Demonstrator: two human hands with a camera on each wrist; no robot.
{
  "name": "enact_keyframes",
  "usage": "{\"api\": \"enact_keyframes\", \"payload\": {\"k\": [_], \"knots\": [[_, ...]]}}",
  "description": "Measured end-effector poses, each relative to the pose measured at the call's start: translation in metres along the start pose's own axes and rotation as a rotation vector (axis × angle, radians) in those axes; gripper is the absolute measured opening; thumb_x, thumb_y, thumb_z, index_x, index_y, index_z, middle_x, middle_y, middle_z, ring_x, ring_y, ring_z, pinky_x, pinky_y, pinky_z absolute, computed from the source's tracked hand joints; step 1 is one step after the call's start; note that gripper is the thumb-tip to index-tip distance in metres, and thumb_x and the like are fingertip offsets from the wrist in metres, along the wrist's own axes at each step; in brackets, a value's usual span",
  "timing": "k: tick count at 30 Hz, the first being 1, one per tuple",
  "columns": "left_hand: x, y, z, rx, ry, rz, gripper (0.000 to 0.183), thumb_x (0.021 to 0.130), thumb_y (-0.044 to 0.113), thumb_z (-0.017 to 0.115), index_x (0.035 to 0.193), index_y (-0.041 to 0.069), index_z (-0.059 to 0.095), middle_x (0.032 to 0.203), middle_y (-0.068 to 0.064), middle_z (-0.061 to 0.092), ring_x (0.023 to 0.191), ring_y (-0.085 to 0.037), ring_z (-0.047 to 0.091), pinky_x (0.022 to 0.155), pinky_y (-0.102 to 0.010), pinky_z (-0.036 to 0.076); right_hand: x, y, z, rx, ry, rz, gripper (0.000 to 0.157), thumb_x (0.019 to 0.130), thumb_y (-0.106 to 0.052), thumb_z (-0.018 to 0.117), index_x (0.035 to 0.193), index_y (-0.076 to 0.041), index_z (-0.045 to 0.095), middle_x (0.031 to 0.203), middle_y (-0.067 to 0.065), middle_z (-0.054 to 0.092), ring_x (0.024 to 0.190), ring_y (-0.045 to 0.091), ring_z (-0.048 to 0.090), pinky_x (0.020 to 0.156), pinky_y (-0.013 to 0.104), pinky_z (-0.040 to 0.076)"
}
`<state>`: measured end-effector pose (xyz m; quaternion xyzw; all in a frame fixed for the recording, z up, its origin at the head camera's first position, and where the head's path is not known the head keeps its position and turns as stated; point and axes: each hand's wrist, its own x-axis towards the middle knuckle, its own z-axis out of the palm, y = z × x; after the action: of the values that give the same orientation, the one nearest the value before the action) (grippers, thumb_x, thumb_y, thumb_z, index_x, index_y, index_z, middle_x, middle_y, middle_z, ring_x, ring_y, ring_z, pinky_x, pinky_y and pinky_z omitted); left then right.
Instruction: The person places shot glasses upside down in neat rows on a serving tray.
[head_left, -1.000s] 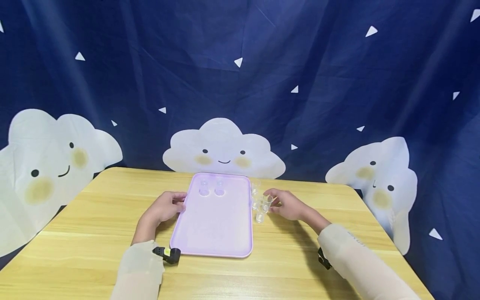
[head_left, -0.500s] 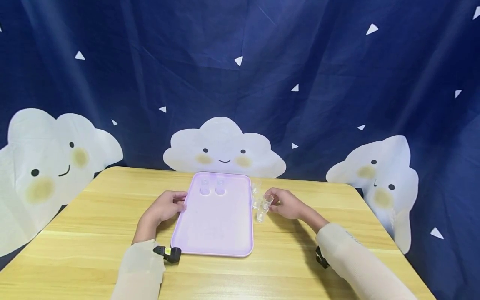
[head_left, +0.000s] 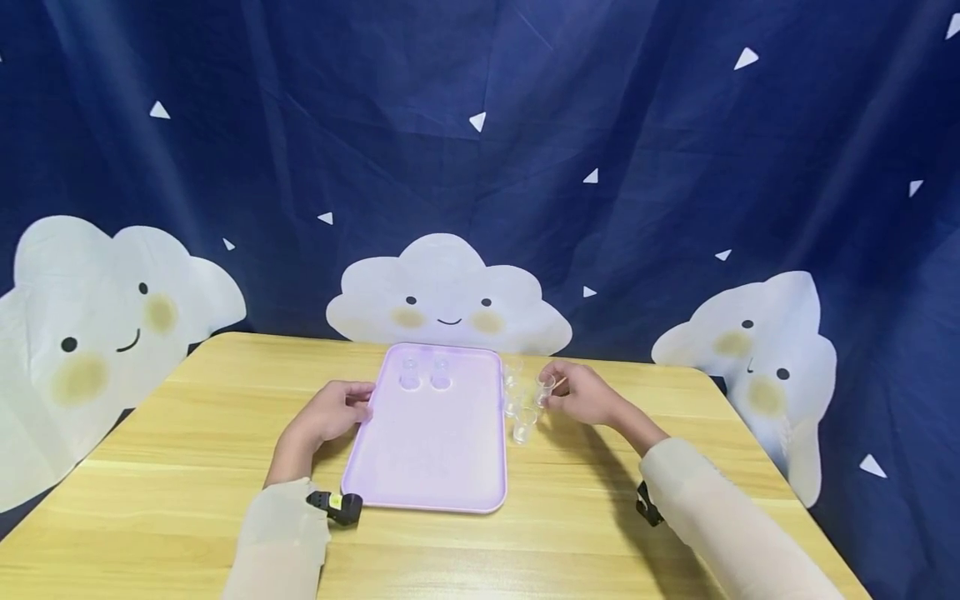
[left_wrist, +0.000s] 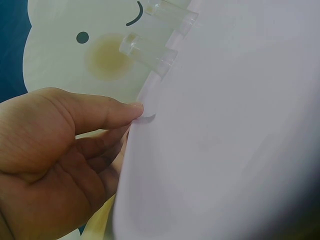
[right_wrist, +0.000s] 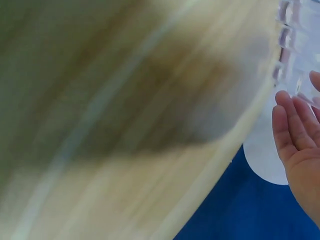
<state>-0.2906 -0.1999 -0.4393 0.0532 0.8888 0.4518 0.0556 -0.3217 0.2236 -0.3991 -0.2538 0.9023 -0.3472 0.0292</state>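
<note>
The right wrist view's edge crops the right grip (right_wrist: pixel 303 155).

Left arm (head_left: pixel 279 537) and right arm (head_left: pixel 723 512) forward, apart, left fingers (left_wrist: pixel 101 145) bent, right fingers (right_wrist: pixel 296 122) slightly bent.

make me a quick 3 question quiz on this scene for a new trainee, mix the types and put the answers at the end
1. Multiple choice: what does the left hand grip?
A) the blue curtain
B) the purple tray
C) the other sleeve
2. True or false: the right hand is over the middle of the tray.
3. Fill in the blank: ___ clear cups stand on the tray.

Key:
1. B, by its edge.
2. False: it is to the right of the tray, holding another cup.
3. Two.
</note>
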Motion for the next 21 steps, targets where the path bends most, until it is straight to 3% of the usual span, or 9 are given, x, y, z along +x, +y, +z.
{"api": "enact_keyframes", "payload": {"k": [5, 12, 21], "knots": [[-0.001, 0.001, -0.001, 0.003, -0.004, 0.0, 0.046, 0.094, 0.0, 0.061, 0.14, -0.009, 0.056, 0.129, -0.024, 0.065, 0.115, -0.034, 0.061, 0.105, -0.054, 0.046, 0.003, -0.008, -0.011, 0.006, 0.047, -0.007, 0.026, 0.088, -0.005, 0.073, 0.11, 0.002, 0.06, 0.097, 0.011, 0.066, 0.085, 0.022, 0.073, 0.07, 0.031, 0.059], [-0.001, 0.0, -0.002, 0.0, -0.002, 0.002, 0.047, 0.093, 0.0, 0.062, 0.139, -0.009, 0.057, 0.128, -0.024, 0.066, 0.114, -0.034, 0.061, 0.105, -0.054, 0.046, 0.016, -0.018, -0.022, 0.038, 0.106, -0.034, 0.025, 0.088, -0.006, 0.074, 0.109, 0.0, 0.061, 0.108, 0.015, 0.067, 0.092, 0.025, 0.074, 0.079, 0.032, 0.059], [0.0, 0.001, -0.002, -0.011, -0.01, -0.003, 0.047, 0.093, -0.001, 0.062, 0.139, -0.009, 0.056, 0.127, -0.023, 0.066, 0.11, -0.032, 0.062, 0.1, -0.051, 0.049, 0.035, -0.039, -0.027, 0.072, 0.101, -0.041, 0.024, 0.09, -0.003, 0.072, 0.111, -0.002, 0.06, 0.105, 0.012, 0.068, 0.097, 0.026, 0.072, 0.083, 0.038, 0.059]]}}
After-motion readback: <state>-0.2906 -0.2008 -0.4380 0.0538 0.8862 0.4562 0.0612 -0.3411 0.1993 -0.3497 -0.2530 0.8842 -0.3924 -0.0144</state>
